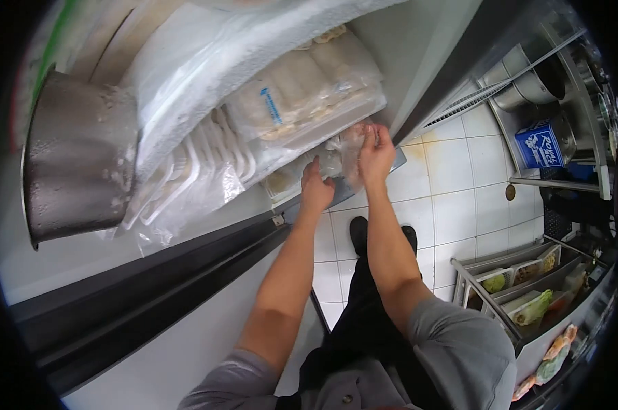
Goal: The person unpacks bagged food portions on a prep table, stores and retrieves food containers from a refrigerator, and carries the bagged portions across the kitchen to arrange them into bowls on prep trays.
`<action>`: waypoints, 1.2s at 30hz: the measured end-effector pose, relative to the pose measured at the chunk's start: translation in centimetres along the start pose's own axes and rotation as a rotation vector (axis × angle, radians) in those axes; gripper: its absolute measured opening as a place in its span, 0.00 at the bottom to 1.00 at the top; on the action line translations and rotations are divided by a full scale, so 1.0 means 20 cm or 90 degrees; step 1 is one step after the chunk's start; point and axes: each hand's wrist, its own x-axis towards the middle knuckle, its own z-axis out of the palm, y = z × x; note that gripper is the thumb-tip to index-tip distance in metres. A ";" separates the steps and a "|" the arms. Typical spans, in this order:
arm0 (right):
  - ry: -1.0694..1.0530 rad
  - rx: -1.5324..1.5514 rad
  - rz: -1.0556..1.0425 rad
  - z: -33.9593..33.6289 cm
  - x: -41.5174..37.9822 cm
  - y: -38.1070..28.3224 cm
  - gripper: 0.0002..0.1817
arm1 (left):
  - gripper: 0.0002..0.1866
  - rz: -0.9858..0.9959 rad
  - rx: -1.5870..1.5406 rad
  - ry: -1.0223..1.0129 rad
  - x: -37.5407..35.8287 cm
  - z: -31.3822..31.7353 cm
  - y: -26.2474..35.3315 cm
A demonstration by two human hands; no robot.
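Note:
My right hand (376, 156) pinches a crumpled clear plastic bag (352, 152) at the front edge of the freezer's interior. What the bag contains is too blurred to tell. Just left of it, my left hand (316, 186) has its thumb and fingers apart, close to a plastic-wrapped pale package (285, 180) low in the compartment. Directly above both hands lies a wrapped tray of pale food (299, 92) with a blue printed label. White foam trays (217, 154) in clear wrap stand on edge to its left.
A frosted metal pot (80, 160) stands at far left, beside a large frosty plastic bag (200, 61). The freezer's dark door frame (152, 290) runs below. On the right are a shelf with a blue tin (544, 145) and an open drawer (503, 290) holding vegetables.

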 end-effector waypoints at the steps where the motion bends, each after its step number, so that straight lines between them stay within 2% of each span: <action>1: 0.062 0.001 0.024 0.00 -0.03 -0.01 0.14 | 0.38 -0.001 -0.003 -0.004 0.06 0.00 0.03; 2: 0.062 -0.007 0.029 0.05 -0.03 0.06 0.14 | 0.39 -0.081 -0.067 -0.081 0.11 0.00 0.06; 3: 0.083 -0.143 -0.070 0.15 -0.01 0.17 0.15 | 0.41 -0.158 -0.129 -0.159 0.13 0.00 0.07; 4: 0.103 -0.278 -0.174 0.22 0.03 0.24 0.15 | 0.41 -0.155 -0.131 -0.164 0.16 0.03 0.06; 5: 0.104 -0.281 -0.174 0.25 0.06 0.20 0.15 | 0.42 -0.185 -0.140 -0.158 0.18 0.07 0.02; 7: -0.446 -0.457 -0.296 0.30 0.09 0.09 0.22 | 0.43 -0.233 -0.184 -0.168 0.18 0.09 -0.01; 8: -0.447 -0.454 -0.291 0.29 0.09 0.11 0.22 | 0.43 -0.235 -0.179 -0.170 0.17 0.12 -0.06; 10: -0.340 -0.463 -0.273 0.27 0.08 0.21 0.31 | 0.42 -0.301 -0.452 -0.090 0.16 0.19 -0.19; 11: -0.334 -0.466 -0.269 0.23 0.05 0.26 0.31 | 0.42 -0.297 -0.450 -0.096 0.15 0.19 -0.21; 13: -0.345 -0.550 -0.480 0.14 -0.04 0.32 0.36 | 0.41 -0.442 -0.688 -0.122 0.12 0.14 -0.15; 14: -0.344 -0.552 -0.478 0.13 -0.03 0.35 0.36 | 0.41 -0.442 -0.687 -0.125 0.12 0.15 -0.14; 16: -0.376 -0.479 -0.519 0.11 0.05 0.40 0.37 | 0.38 -0.399 -0.847 -0.086 0.19 0.19 -0.12; 17: -0.379 -0.481 -0.519 0.11 0.09 0.42 0.37 | 0.38 -0.401 -0.848 -0.086 0.23 0.23 -0.10; 19: -0.465 -0.489 -0.387 0.10 0.17 0.38 0.35 | 0.36 -0.327 -0.891 -0.154 0.34 0.23 0.06; 20: -0.472 -0.486 -0.378 0.12 0.13 0.40 0.35 | 0.36 -0.338 -0.885 -0.154 0.38 0.26 0.00; 21: -0.404 -0.509 -0.361 0.17 0.09 0.42 0.36 | 0.37 -0.325 -0.841 -0.196 0.42 0.30 -0.09; 22: -0.335 -0.531 -0.351 0.21 0.07 0.46 0.38 | 0.38 -0.307 -0.798 -0.232 0.40 0.24 -0.03; 23: -0.302 -0.505 -0.364 0.24 0.06 0.50 0.41 | 0.35 -0.345 -0.721 -0.136 0.30 0.19 0.01; 24: -0.304 -0.499 -0.367 0.22 0.04 0.45 0.41 | 0.35 -0.345 -0.720 -0.129 0.21 0.15 -0.02; 26: -0.432 -0.525 -0.393 0.11 0.04 0.33 0.43 | 0.30 -0.239 -0.431 -0.069 0.06 0.09 -0.14; 28: -0.407 -0.495 -0.395 -0.04 -0.08 0.30 0.41 | 0.28 -0.192 -0.370 0.088 -0.15 0.17 -0.38; 30: -0.409 -0.450 -0.349 -0.23 -0.29 0.34 0.41 | 0.25 -0.351 -0.502 0.094 -0.35 0.20 -0.51; 32: -0.443 -0.425 -0.251 -0.43 -0.57 0.43 0.42 | 0.20 -0.457 -0.392 -0.033 -0.54 0.26 -0.64; 33: -0.461 -0.440 -0.174 -0.51 -0.72 0.47 0.40 | 0.15 -0.388 -0.322 -0.027 -0.63 0.30 -0.67; 34: -0.440 -0.417 -0.155 -0.58 -0.88 0.57 0.39 | 0.13 -0.322 -0.252 -0.012 -0.70 0.34 -0.65; 36: -0.493 -0.380 -0.049 -0.75 -1.09 0.57 0.38 | 0.14 -0.168 -0.227 0.087 -0.85 0.17 -0.17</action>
